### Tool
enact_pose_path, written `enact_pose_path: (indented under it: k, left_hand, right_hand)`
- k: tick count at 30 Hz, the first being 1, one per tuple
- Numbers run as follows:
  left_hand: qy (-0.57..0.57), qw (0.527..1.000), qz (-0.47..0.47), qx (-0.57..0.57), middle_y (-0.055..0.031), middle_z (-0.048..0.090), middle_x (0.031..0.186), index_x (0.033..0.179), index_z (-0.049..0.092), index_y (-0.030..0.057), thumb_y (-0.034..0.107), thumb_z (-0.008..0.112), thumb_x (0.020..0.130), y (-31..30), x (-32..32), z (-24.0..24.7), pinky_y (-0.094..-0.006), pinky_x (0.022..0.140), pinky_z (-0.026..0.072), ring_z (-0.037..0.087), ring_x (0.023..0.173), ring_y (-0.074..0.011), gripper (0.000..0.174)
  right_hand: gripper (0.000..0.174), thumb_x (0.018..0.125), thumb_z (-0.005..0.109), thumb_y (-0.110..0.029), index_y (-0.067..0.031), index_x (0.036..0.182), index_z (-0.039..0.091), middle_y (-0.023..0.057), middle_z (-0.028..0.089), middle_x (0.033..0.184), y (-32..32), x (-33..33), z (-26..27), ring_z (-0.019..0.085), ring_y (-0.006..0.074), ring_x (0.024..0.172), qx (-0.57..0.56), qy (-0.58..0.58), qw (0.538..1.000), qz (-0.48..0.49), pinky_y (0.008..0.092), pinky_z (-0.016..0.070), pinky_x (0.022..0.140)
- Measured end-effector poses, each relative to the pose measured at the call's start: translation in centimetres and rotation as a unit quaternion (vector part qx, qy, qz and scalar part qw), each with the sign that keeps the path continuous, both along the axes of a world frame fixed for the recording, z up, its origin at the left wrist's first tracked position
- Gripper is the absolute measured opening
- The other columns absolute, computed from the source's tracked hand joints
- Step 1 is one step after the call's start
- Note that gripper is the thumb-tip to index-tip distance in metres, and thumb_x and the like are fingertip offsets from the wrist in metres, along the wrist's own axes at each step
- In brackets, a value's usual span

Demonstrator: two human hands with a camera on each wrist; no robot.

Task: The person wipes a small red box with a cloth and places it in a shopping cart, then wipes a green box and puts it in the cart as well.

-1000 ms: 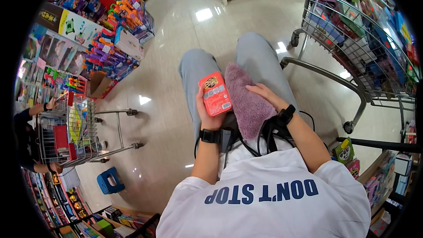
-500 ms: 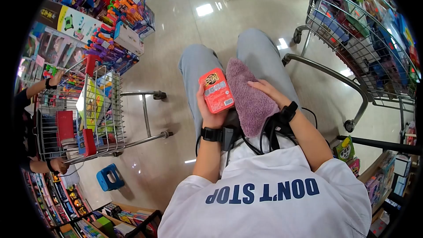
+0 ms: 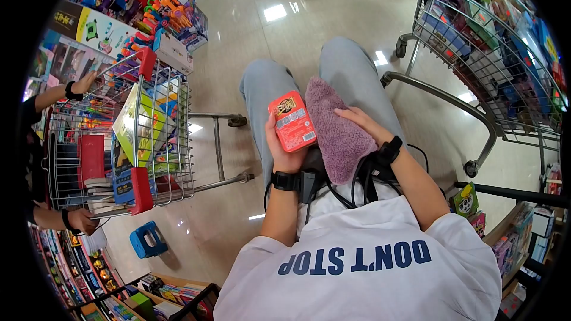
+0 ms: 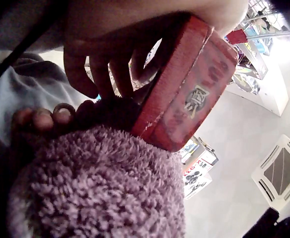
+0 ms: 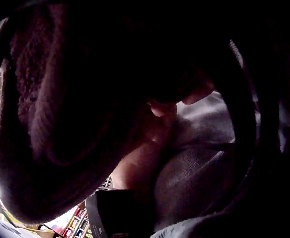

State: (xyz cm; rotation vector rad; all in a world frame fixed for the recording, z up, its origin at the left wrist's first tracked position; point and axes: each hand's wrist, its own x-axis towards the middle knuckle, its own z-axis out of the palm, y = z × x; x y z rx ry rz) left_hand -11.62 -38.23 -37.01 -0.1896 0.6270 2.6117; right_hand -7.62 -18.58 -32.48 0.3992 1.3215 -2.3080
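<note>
My left hand (image 3: 284,159) grips a red, round-cornered box (image 3: 292,123) with a dark and gold emblem and a barcode, held above my left thigh. In the left wrist view the curled fingers (image 4: 119,74) lie behind the red box (image 4: 184,94). A fuzzy purple cloth (image 3: 338,137) hangs from my right hand (image 3: 361,125), its thumb on top and the other fingers hidden beneath. The cloth's edge lies right beside the box. Much of the right wrist view is dark, with the cloth's folds (image 5: 51,124) and a few fingertips (image 5: 164,108) showing.
To the left, another person's hands (image 3: 83,220) hold a shopping cart (image 3: 143,142) with books inside. Near it on the floor stands a blue stool (image 3: 148,239). A loaded cart (image 3: 476,53) stands at right. Toy shelves (image 3: 107,35) and low book racks (image 3: 160,294) line the sides.
The other person's cart has rolled to the right, closer to my knees. My hands keep their hold on the red box and the purple cloth, with only a slight shift in view.
</note>
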Motion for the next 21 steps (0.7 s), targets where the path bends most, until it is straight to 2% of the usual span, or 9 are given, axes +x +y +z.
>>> enact_pose_path:
  k: [2,5,8,11,21]
  left_hand:
    - [-0.015,1.0,0.014,0.007,-0.0091,0.061,0.108,0.118,0.05,0.0063,0.042,0.048,0.09,0.4,0.2,0.9,-0.0383,0.084,0.0484,0.061,0.095,-0.0222,0.046]
    - [0.007,1.0,-0.004,0.002,-0.0107,0.055,0.122,0.128,0.046,0.0068,0.047,0.044,0.089,0.1,-0.1,0.0,-0.0425,0.095,0.0404,0.054,0.11,-0.026,0.056]
    - [0.019,1.0,-0.001,-0.002,-0.0107,0.055,0.123,0.128,0.046,0.0067,0.047,0.044,0.089,0.1,-0.2,0.0,-0.0422,0.096,0.0399,0.054,0.111,-0.026,0.056]
    - [-0.006,1.0,0.022,0.004,-0.0091,0.061,0.108,0.118,0.05,0.0064,0.042,0.046,0.091,0.7,0.1,1.1,-0.0376,0.083,0.049,0.061,0.095,-0.0216,0.045]
    - [-0.002,1.0,0.015,-0.009,-0.0084,0.06,0.108,0.118,0.05,0.007,0.045,0.047,0.089,0.6,0.2,0.8,-0.0381,0.083,0.0482,0.06,0.095,-0.0217,0.048]
  right_hand:
    - [0.057,0.086,0.061,-0.032,0.0053,0.126,0.045,0.0114,0.059,0.113,0.0,0.0,0.1,0.059,0.0154,0.099,-0.004,-0.001,1.0,0.003,0.0264,0.0465,0.086]
    - [0.057,0.086,0.061,-0.033,0.0053,0.126,0.044,0.0113,0.058,0.113,-0.1,0.1,0.6,0.059,0.0155,0.099,0.006,0.002,1.0,0.002,0.0262,0.0462,0.086]
    - [0.058,0.086,0.061,-0.033,0.0057,0.126,0.044,0.0115,0.058,0.113,0.0,0.0,-0.2,0.059,0.0155,0.099,-0.01,0.012,1.0,0.008,0.0262,0.0461,0.086]
    - [0.059,0.086,0.061,-0.034,0.0062,0.126,0.044,0.0118,0.058,0.113,0.3,-0.3,-1.2,0.059,0.0155,0.099,-0.013,0.016,1.0,0.019,0.0262,0.0462,0.086]
    - [0.057,0.085,0.062,-0.034,0.006,0.123,0.047,0.0114,0.06,0.111,0.1,0.1,0.0,0.06,0.0153,0.096,-0.006,0.001,1.0,0.002,0.0259,0.0471,0.084]
